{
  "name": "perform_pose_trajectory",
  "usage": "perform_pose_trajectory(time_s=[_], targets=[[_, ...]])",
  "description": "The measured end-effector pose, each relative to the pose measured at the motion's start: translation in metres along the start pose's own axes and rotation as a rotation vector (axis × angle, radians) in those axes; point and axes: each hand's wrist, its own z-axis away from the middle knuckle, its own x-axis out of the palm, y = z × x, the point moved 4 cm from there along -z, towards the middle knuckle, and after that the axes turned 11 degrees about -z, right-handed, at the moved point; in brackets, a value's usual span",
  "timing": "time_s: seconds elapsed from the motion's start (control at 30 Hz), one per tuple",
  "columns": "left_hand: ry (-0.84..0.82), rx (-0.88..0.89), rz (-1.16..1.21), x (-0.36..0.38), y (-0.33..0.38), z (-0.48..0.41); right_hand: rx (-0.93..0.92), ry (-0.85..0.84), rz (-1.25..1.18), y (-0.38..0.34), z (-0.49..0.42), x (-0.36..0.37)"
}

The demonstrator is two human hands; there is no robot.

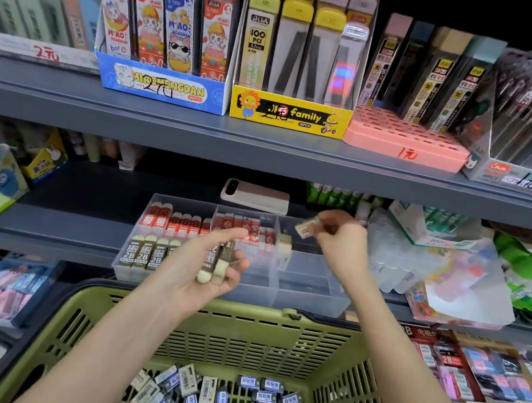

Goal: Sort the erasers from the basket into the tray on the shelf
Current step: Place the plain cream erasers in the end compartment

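The right grip (340,240) pinches one eraser (305,229) by its end above the tray (309,302) on the shelf (53,229). The left grip (203,260) curls round two brown erasers (215,263) near the basket (244,312). So thin a pinch may let the eraser twist free into the wrong compartment. Its long axis runs sideways, with the free end pointing left.

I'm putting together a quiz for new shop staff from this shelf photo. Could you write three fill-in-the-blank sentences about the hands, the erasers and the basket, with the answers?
1. The left hand holds erasers with ____ sleeves.
2. The right hand pinches a single eraser above the clear ____ on the shelf.
3. The unsorted erasers lie in a basket coloured ____.
Missing words: brown; tray; green.
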Motion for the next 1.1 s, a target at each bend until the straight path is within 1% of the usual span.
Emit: perform_pose_trajectory(time_s=[0.07,0.13,0.23,0.33,0.4,0.43,0.5,0.57,0.6,0.63,0.7,0.73,0.8,0.87,0.97,1.03,1.1], targets=[[-0.01,0.02,-0.01,-0.001,0.001,0.0,0.034,-0.055,0.108,0.01,-0.018,0.016],[-0.014,0.035,-0.024,-0.001,0.002,0.0,0.021,-0.118,0.186,0.014,-0.026,0.03],[-0.012,0.039,-0.042,-0.002,0.003,0.0,-0.016,-0.322,0.277,0.017,-0.027,0.051],[-0.024,0.021,-0.052,-0.001,0.002,0.0,0.018,-0.5,0.363,0.018,-0.028,0.055],[-0.034,-0.004,-0.021,0.0,0.0,-0.001,0.006,-0.525,0.368,0.017,-0.026,0.049],[-0.036,-0.019,0.004,0.0,-0.001,-0.002,-0.014,-0.502,0.37,0.016,-0.023,0.044],[-0.038,-0.041,0.059,0.0,-0.003,-0.004,-0.062,-0.404,0.381,0.014,-0.011,0.035],[-0.049,-0.038,0.087,0.0,-0.005,-0.004,-0.11,-0.273,0.291,0.006,0.005,0.025],[-0.058,-0.031,0.084,0.001,-0.006,-0.004,-0.127,-0.235,0.195,0.001,0.013,0.021],[-0.065,-0.024,0.075,0.002,-0.007,-0.004,-0.138,-0.232,0.08,-0.006,0.023,0.018],[-0.074,-0.013,0.026,0.004,-0.009,-0.004,-0.128,-0.324,-0.137,-0.02,0.046,0.016],[-0.084,-0.001,-0.026,0.005,-0.01,-0.004,-0.118,-0.387,-0.2,-0.028,0.057,0.016],[-0.118,0.039,-0.153,0.008,-0.011,-0.002,-0.12,-0.471,-0.267,-0.041,0.075,0.018],[-0.132,0.087,-0.249,0.008,-0.012,0.002,-0.091,-0.468,-0.322,-0.049,0.082,0.02],[-0.129,0.171,-0.409,0.005,-0.012,0.009,0.016,-0.48,-0.348,-0.047,0.091,0.025],[-0.102,0.204,-0.45,-0.001,-0.014,0.015,0.088,-0.473,-0.353,-0.041,0.097,0.031],[-0.06,0.2,-0.411,-0.012,-0.015,0.021,0.141,-0.431,-0.448,-0.039,0.1,0.036]])
